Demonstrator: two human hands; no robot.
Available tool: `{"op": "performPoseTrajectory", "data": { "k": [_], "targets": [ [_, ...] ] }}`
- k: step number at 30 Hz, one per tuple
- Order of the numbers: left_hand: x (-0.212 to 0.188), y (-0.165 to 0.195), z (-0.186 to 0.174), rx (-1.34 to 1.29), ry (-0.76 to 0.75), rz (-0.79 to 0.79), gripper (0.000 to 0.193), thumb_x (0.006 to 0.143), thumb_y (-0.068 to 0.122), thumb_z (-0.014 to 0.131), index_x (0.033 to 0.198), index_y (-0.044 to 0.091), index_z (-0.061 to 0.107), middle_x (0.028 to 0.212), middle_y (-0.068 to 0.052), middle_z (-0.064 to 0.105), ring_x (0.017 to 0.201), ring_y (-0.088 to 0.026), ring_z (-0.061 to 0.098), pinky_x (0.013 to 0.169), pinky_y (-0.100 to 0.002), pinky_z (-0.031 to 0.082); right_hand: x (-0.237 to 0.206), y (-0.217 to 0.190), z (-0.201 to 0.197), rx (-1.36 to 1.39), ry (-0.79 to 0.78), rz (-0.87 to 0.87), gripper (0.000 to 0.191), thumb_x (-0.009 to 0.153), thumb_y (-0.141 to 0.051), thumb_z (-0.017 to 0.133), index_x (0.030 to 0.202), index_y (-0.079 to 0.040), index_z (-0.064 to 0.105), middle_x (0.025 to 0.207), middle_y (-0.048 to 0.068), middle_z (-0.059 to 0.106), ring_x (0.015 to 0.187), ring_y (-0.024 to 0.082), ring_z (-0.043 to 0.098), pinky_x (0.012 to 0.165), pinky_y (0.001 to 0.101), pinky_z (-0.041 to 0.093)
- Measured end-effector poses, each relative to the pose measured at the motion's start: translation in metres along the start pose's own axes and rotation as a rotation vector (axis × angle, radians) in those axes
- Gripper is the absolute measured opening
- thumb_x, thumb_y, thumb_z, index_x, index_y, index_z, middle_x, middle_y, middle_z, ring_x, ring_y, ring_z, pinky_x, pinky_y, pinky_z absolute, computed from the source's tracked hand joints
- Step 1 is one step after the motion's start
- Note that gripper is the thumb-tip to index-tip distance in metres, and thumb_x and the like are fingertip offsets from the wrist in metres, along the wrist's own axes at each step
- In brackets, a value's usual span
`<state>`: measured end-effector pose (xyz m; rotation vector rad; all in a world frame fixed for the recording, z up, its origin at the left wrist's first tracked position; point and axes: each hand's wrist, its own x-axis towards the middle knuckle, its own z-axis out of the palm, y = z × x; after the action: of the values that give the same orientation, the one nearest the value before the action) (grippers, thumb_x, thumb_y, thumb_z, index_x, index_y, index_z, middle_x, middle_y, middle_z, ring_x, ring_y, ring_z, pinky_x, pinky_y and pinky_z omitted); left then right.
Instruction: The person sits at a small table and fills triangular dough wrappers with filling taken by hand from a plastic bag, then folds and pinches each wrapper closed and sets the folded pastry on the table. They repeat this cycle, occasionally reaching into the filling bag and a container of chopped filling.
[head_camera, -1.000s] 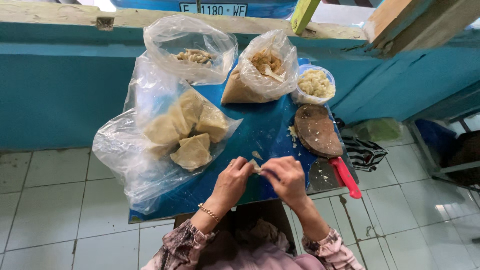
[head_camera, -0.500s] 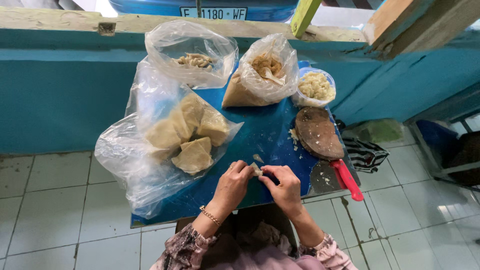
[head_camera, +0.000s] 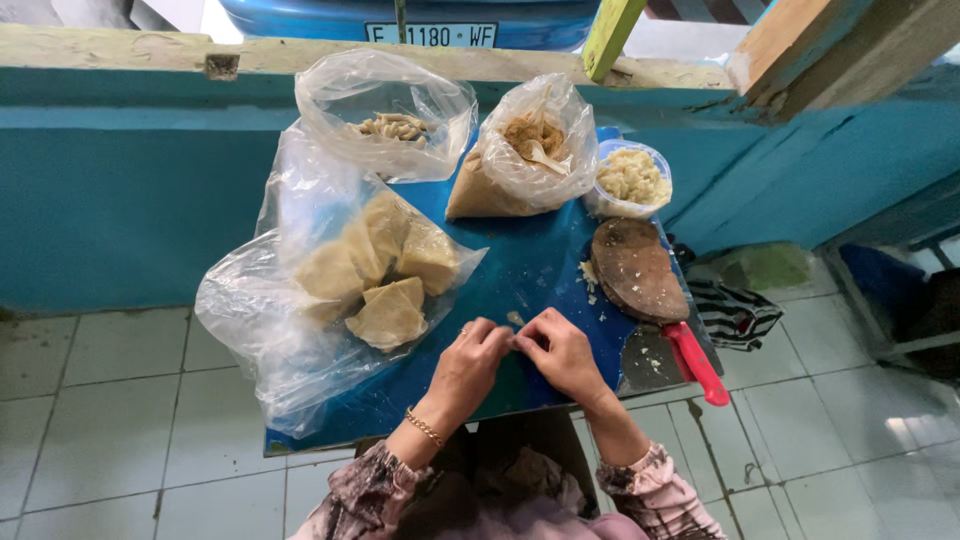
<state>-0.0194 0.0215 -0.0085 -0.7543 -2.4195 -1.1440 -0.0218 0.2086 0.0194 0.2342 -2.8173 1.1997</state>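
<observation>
My left hand (head_camera: 468, 366) and my right hand (head_camera: 560, 352) meet over the near edge of a small blue table (head_camera: 520, 270). Their fingertips pinch a small pale piece of dough (head_camera: 515, 321) between them. The left wrist wears a thin bracelet. Just left of the hands lies a large clear plastic bag (head_camera: 300, 300) holding several tan folded dough pieces (head_camera: 385, 262). The piece in my fingers is mostly hidden.
At the back stand a clear bag of pale strips (head_camera: 395, 122), a bag of brown filling with a spoon (head_camera: 525, 145) and a tub of yellowish crumbs (head_camera: 630, 178). A brown wooden board (head_camera: 635, 268) and a red-handled cleaver (head_camera: 690, 360) lie right. A teal wall and tiled floor surround.
The hands have stayed together at the table's near edge, fingers working the small piece. The view has shifted slightly; the bags and board have not moved.
</observation>
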Motion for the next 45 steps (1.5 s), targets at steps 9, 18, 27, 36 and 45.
{"op": "performPoseTrajectory", "data": {
  "k": [9,18,27,36,45],
  "targets": [
    [0.019,-0.016,-0.003,-0.154,-0.079,-0.164,0.003,0.088,0.010,0.068,0.090,0.011,0.070,0.095,-0.011,0.064,0.089,-0.033,0.066,0.074,-0.043,0.055,-0.020,-0.021,0.006,-0.486,0.295,-0.580,0.024,0.084,-0.016,0.074,0.107,-0.009,0.072,0.101,0.001,0.070,0.094,0.022,0.064,0.078,0.0384,0.046],
    [0.008,-0.017,0.006,-0.022,0.042,-0.106,0.005,0.092,0.011,0.066,0.093,0.006,0.065,0.093,-0.016,0.061,0.091,-0.036,0.065,0.075,-0.045,0.055,-0.010,-0.018,0.022,-0.542,0.319,-0.566,0.038,0.090,-0.018,0.072,0.125,-0.004,0.070,0.109,0.007,0.068,0.097,0.026,0.063,0.084,0.0402,0.050],
    [-0.032,-0.010,-0.099,0.225,0.300,-0.080,0.020,0.089,0.004,0.064,0.107,0.009,0.069,0.099,-0.010,0.065,0.095,-0.030,0.065,0.083,-0.041,0.054,0.038,-0.028,0.007,-0.528,-0.100,-0.467,0.017,0.089,-0.029,0.073,0.100,-0.018,0.077,0.095,0.005,0.074,0.088,0.027,0.070,0.074,0.0402,0.054],
    [-0.049,-0.028,-0.147,0.509,0.097,-0.136,0.013,0.079,0.006,0.064,0.093,0.008,0.064,0.102,-0.010,0.063,0.101,-0.030,0.062,0.088,-0.043,0.048,0.220,-0.154,0.011,-0.282,0.351,-0.874,0.014,0.098,-0.005,0.066,0.110,-0.007,0.072,0.113,0.015,0.070,0.104,0.034,0.068,0.085,0.0437,0.056],
    [-0.040,-0.048,-0.156,0.251,0.142,-0.199,0.001,0.089,0.006,0.064,0.090,0.006,0.063,0.096,-0.012,0.065,0.093,-0.032,0.062,0.080,-0.044,0.051,0.117,-0.153,0.071,-0.032,-0.304,-0.896,0.018,0.078,-0.009,0.079,0.095,-0.011,0.071,0.093,0.008,0.071,0.092,0.030,0.067,0.079,0.0397,0.054]
  ]
}}
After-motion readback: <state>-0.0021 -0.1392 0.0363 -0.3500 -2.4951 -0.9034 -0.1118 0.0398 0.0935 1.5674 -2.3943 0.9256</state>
